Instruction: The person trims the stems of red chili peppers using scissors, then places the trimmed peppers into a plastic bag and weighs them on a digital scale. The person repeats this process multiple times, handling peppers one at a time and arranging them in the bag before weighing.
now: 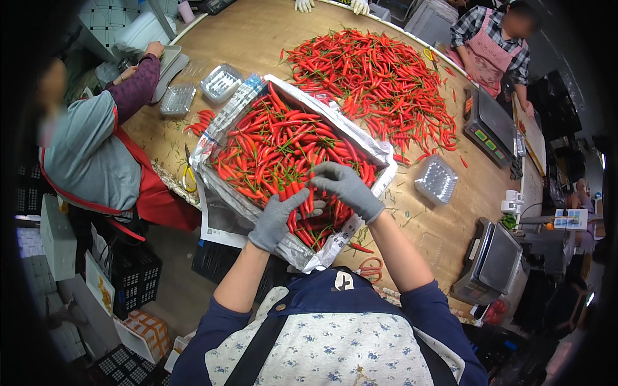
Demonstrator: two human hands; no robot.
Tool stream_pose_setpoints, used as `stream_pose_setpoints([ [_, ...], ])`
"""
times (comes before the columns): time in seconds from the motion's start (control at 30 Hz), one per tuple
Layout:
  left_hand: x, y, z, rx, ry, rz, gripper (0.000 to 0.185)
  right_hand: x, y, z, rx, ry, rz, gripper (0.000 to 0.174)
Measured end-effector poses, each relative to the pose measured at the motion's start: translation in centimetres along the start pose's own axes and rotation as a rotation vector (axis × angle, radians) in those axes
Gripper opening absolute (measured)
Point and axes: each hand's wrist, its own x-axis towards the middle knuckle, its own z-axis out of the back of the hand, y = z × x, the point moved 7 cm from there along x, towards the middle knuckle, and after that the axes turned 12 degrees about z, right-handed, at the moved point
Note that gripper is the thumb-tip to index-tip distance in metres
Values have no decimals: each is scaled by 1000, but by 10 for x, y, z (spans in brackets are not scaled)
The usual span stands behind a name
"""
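A box lined with newspaper (386, 164) stands tilted to the view on the table before me, filled with red chili peppers (275, 140) with green stems. My left hand (280, 217), in a grey glove, holds a small bunch of chilies over the near part of the box, stems upward, thumb across them. Beside it my right hand (345, 188), gloved alike, has thumb and forefinger at a chili by the bunch; whether it grips that chili, I cannot tell. Behind the box a large heap of red chilies (372, 82) lies on the wooden table (231, 29).
Clear plastic punnets (436, 179) stand right and left of the box. Yellow-handled scissors (188, 176) lie at left, red-handled scissors (371, 270) near my apron. Two weighing scales (490, 125) stand at right. One person is at left, another at far right; white-gloved hands show at the far edge.
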Motion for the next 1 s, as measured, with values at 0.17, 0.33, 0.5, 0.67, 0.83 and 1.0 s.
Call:
stream_pose_setpoints([
  [0.17,12,11,15,-89,5,22,27,36,21,28,-701,-119,241,26],
  [0.33,8,0,8,-152,-39,38,22,84,0,54,-1215,-190,301,23],
  [0.5,1,-2,32,-79,-6,-39,19,77,4,52,-956,-22,265,29],
  [0.67,5,-3,33,-117,-123,4,20,24,14,19,-34,-32,-48,26],
  [0.83,7,-3,27,61,-72,-142,28,8,-4,-2,-115,-28,-10,24],
  [1.0,1,1,25,126,-69,-149,30,5,12,-26,-410,-117,204,17],
])
